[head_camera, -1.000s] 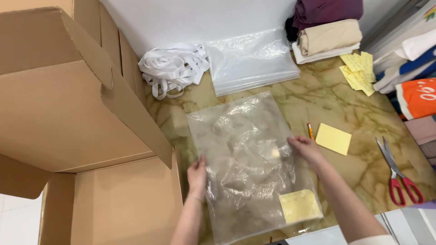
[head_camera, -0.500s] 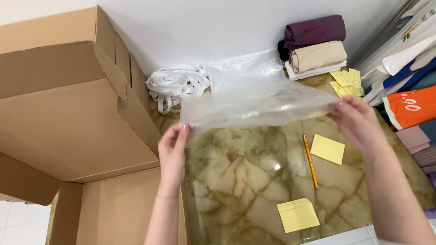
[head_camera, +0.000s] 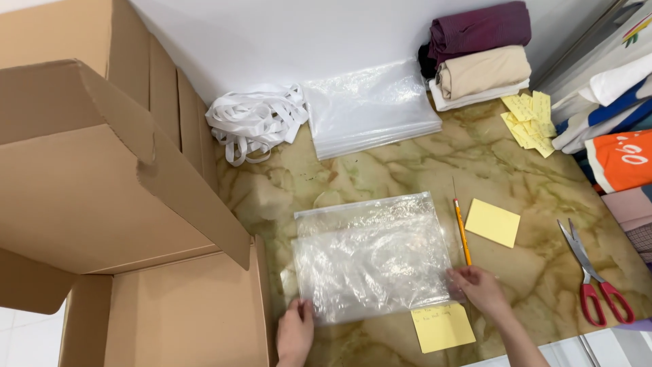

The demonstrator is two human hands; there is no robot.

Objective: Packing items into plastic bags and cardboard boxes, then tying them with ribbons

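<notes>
Clear zip-top plastic bag [head_camera: 372,257] lies flat on the marble-look worktop [head_camera: 516,170], near its front edge, zip strip toward the back. Left hand [head_camera: 295,333] at the bag's front-left corner, fingers resting on it; pinching or just pressing, can't tell. Right hand [head_camera: 479,289] at the bag's front-right corner, fingers loosely curled, tips on the plastic edge, no clear grip.

Written-on yellow sticky note [head_camera: 443,326] just in front of the bag's right corner, touching the front edge area btw the hands. Pencil [head_camera: 462,230] lies just right of the bag, running front to back. Blank yellow note pad [head_camera: 493,222] right of the pencil. Red-handled scissors [head_camera: 595,278] near the right edge. Stack of clear bags [head_camera: 370,109] and a bundle of white strap [head_camera: 255,121] at the back edge; folded fabrics [head_camera: 481,54] in the back-right corner, loose yellow notes [head_camera: 530,117] beside them. Open cardboard box [head_camera: 115,204] off the left edge.
</notes>
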